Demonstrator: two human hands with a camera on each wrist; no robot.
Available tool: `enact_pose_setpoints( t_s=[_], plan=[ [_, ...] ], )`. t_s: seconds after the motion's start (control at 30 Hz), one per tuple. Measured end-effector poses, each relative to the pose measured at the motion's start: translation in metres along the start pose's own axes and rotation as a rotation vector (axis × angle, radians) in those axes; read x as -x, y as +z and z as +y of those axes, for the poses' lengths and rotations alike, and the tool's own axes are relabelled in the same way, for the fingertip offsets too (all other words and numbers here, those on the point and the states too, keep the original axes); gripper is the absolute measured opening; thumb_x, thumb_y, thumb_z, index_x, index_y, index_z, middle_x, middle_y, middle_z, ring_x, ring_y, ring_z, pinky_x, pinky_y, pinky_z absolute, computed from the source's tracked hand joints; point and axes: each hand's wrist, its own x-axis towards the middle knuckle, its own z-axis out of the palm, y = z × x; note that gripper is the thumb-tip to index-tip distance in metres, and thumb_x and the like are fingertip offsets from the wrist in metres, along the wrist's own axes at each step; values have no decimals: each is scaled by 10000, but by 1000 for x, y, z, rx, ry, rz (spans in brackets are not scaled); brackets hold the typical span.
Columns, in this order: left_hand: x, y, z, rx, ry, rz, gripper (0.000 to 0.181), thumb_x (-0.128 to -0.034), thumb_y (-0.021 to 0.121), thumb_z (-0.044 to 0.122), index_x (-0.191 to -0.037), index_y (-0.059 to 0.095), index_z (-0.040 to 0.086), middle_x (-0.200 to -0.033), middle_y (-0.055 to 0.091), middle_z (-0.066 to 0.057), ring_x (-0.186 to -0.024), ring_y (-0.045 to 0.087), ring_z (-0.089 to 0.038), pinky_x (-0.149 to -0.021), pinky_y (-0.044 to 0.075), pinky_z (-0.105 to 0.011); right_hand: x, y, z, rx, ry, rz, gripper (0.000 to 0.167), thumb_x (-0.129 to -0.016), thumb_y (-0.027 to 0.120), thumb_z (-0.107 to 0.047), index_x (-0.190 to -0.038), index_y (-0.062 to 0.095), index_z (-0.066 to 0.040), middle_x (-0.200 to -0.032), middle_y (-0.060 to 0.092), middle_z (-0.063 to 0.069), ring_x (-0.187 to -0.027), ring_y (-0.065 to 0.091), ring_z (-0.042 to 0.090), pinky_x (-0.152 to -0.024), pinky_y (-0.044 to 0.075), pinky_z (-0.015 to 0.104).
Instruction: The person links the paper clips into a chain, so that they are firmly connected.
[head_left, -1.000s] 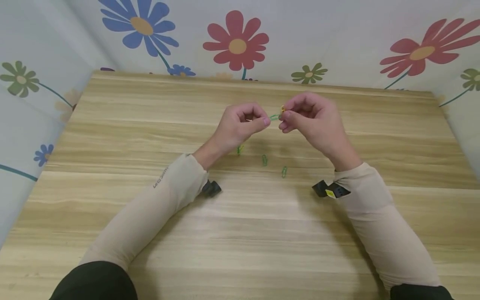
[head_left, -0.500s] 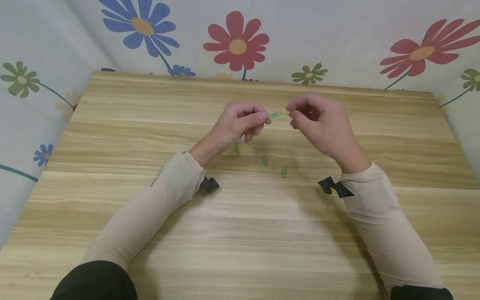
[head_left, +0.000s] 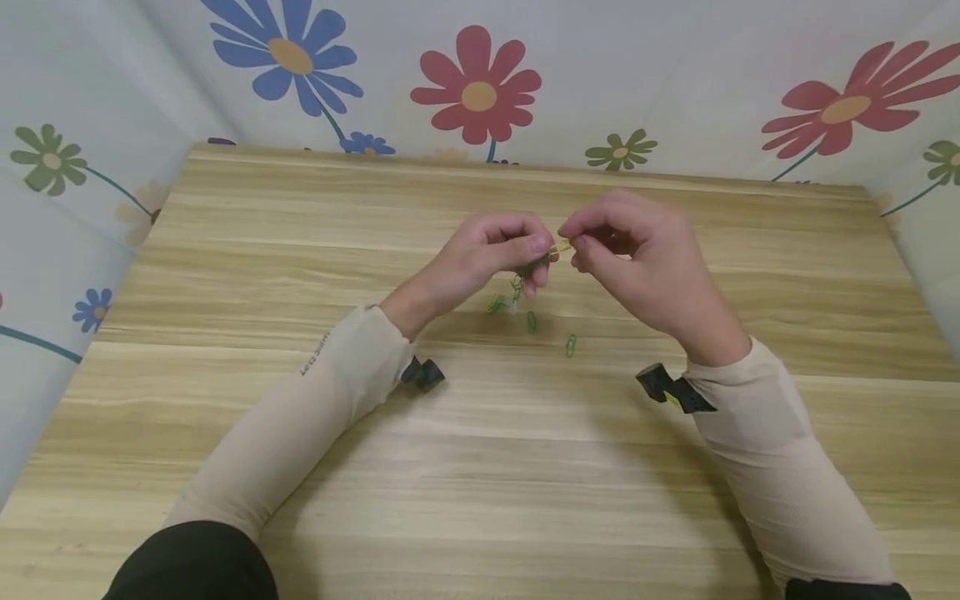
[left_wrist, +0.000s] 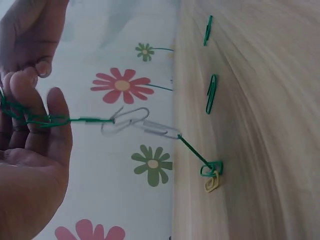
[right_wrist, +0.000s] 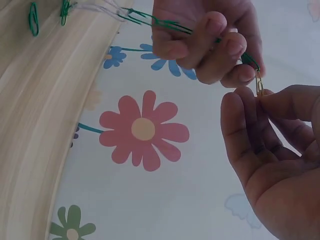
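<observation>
My left hand (head_left: 498, 250) holds a chain of linked paper clips, pinching a green clip (right_wrist: 250, 62) at its upper end. The thumb and index finger of my right hand (head_left: 637, 258) pinch a yellow clip (right_wrist: 259, 85), which touches that green clip between the hands. From my left hand the chain hangs through green clips (left_wrist: 90, 120) and two whitish clips (left_wrist: 160, 130) down to green and yellow clips (left_wrist: 212, 182) on the table. Whether the pinched yellow clip is hooked fully through the green one, I cannot tell.
Two loose green clips, one nearer the hands (head_left: 532, 322) and one farther right (head_left: 571, 346), lie on the wooden table (head_left: 480, 467). A flower-patterned curtain (head_left: 697, 100) stands behind the table's back edge. Small black cameras sit at both wrists.
My left hand has shifted slightly right, and more of the chain now hangs below it. My right hand has moved slightly down with the yellow clip, and the gap between the hands has narrowed.
</observation>
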Motion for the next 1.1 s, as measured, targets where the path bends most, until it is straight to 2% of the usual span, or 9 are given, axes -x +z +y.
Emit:
enact_pose_setpoints(
  t_s=[0.13,0.23,0.3,0.4,0.5,0.57,0.67,0.8,1.1],
  plan=[
    [1,-2,4,-4,2,41,143,-1014,556,44,-913,649,5,-743,571,-160,-651,528,-291,-626,499,-335,2,0,-2,-19,67,6,175,-924,617,99,-1078,690,62,-887,666,103,-700,635,167,-634,533,227],
    [1,-4,6,-2,-12,77,146,-1018,558,48,-918,655,7,-739,561,-142,-632,512,-267,-617,503,-326,6,-3,1,43,189,-25,199,-971,615,-3,-1159,673,23,-876,654,90,-690,624,188,-607,519,239],
    [1,-5,8,3,-24,98,144,-1020,558,49,-927,660,6,-745,562,-134,-624,505,-239,-626,522,-328,10,-4,7,143,276,-117,199,-995,610,-77,-1172,669,-11,-876,656,80,-701,615,195,-618,507,272],
    [1,-6,10,12,-36,123,135,-1019,563,45,-947,669,4,-768,582,-128,-631,515,-213,-638,542,-322,16,-3,20,293,396,-342,186,-1006,617,-150,-1150,671,-45,-885,670,67,-728,612,200,-655,506,343],
    [0,-7,12,21,-38,146,123,-1014,572,37,-953,672,-1,-790,607,-132,-645,539,-218,-650,545,-315,24,4,34,405,460,-551,169,-990,642,-194,-1090,670,-60,-846,657,48,-727,587,205,-689,489,393],
    [0,-8,12,27,-37,159,114,-1010,579,30,-957,675,0,-804,623,-134,-656,554,-224,-660,549,-310,28,10,40,452,493,-641,185,-967,678,-227,-1040,652,-58,-796,629,31,-708,564,198,-686,479,391],
    [-1,-9,13,36,-32,173,99,-1000,589,8,-958,678,1,-812,639,-139,-658,560,-228,-670,560,-313,33,20,44,497,498,-687,215,-941,711,-251,-931,602,-66,-725,572,18,-670,520,195,-649,445,367],
    [-1,-10,13,33,-12,178,98,-991,593,-17,-951,679,7,-811,649,-147,-648,562,-233,-668,567,-319,37,31,44,528,470,-669,229,-946,716,-200,-832,552,-87,-707,543,21,-658,512,198,-624,440,360],
    [-2,-13,11,35,24,146,98,-983,588,-20,-930,670,-11,-791,652,-136,-617,550,-213,-637,563,-315,40,42,37,577,353,-668,139,-925,549,52,-849,534,-63,-701,532,54,-658,535,242,-629,494,415]
  ],
)
